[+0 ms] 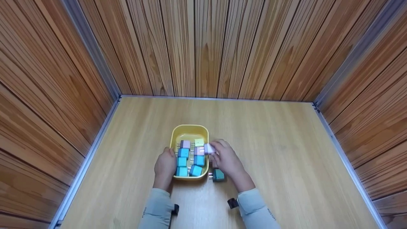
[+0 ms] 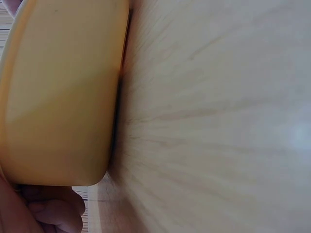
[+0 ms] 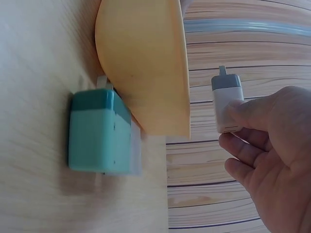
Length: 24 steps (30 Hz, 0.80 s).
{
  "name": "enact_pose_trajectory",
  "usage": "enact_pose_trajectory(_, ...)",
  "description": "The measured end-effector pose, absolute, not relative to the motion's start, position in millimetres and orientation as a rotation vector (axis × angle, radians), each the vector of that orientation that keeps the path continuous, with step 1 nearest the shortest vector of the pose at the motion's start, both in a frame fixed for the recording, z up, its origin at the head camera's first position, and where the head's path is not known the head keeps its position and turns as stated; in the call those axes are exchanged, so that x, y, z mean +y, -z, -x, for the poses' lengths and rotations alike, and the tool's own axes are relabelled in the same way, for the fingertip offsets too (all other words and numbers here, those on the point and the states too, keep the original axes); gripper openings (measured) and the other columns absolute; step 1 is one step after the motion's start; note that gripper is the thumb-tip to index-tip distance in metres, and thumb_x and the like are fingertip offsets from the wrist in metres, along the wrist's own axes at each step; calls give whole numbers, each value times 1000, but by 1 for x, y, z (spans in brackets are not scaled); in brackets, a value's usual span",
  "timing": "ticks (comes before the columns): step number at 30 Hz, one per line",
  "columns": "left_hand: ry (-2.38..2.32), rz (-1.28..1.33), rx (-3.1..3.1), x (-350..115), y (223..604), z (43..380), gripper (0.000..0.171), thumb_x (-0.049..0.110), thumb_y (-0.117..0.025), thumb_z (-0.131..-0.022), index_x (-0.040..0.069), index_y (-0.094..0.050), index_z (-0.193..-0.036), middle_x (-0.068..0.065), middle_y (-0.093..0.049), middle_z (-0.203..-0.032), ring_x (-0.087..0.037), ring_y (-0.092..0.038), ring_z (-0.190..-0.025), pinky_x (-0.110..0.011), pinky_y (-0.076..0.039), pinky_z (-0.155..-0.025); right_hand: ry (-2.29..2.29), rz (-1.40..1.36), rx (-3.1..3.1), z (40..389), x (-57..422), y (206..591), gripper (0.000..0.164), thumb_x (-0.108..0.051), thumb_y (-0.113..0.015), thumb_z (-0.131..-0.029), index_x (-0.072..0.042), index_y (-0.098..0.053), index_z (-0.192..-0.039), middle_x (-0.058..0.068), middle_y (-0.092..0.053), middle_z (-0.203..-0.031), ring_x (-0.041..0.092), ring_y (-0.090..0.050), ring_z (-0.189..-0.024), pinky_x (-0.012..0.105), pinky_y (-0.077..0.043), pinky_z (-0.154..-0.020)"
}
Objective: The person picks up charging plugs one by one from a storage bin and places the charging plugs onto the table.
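Observation:
A yellow plastic bin [image 1: 189,126] sits on the table, holding several charger plugs in blue, pale purple and pale yellow, laid in two columns with prongs pointing left. My left hand [image 1: 165,165] grips its left wall; curled fingertips [image 2: 60,213] show past the bin's end in the left wrist view. Over the bin's right rim, my right hand [image 1: 227,159] pinches a pale purple charger plug [image 1: 209,149] with a grey prong end, between thumb and fingers. Below that hand, a teal charger plug [image 1: 218,175] lies on the table beside the bin. A pinkish plug [image 3: 136,148] is partly hidden behind it.
The light wooden table [image 1: 270,143] is enclosed by wood-panelled walls [image 1: 210,47] at the back and both sides. Metal strips [image 1: 216,99] run along the table's edges. Both forearms come in from the front in grey sleeves [image 1: 158,206].

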<state>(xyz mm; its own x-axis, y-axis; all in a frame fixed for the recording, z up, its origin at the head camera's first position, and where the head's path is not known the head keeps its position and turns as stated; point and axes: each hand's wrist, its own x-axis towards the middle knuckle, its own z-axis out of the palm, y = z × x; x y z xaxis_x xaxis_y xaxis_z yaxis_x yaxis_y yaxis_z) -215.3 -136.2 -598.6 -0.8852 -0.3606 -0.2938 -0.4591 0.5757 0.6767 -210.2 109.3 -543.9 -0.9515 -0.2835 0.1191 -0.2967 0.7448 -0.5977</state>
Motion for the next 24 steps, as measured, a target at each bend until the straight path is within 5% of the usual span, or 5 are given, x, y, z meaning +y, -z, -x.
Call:
enact_pose_trajectory(15,-1121,673,2761,-137,600,215,46,41,-31,-110,6,-57,-126,-15,-70,-101,-29,-67,-89,-45,-53,-75,-949,-499,-2837,222,126,556,44,-4,-68,-96,-8,-60,-139,7,-57,-140,27,-53,-135,42,-41,-114)
enact_pose_trajectory(24,-1180,730,2680,-134,598,215,46,42,-30,-111,9,-54,-132,-14,-68,-108,-29,-65,-95,-47,-53,-84,-1039,-368,-2921,227,132,563,46,-6,-64,-98,-11,-57,-143,5,-52,-147,28,-48,-140,45,-39,-116)
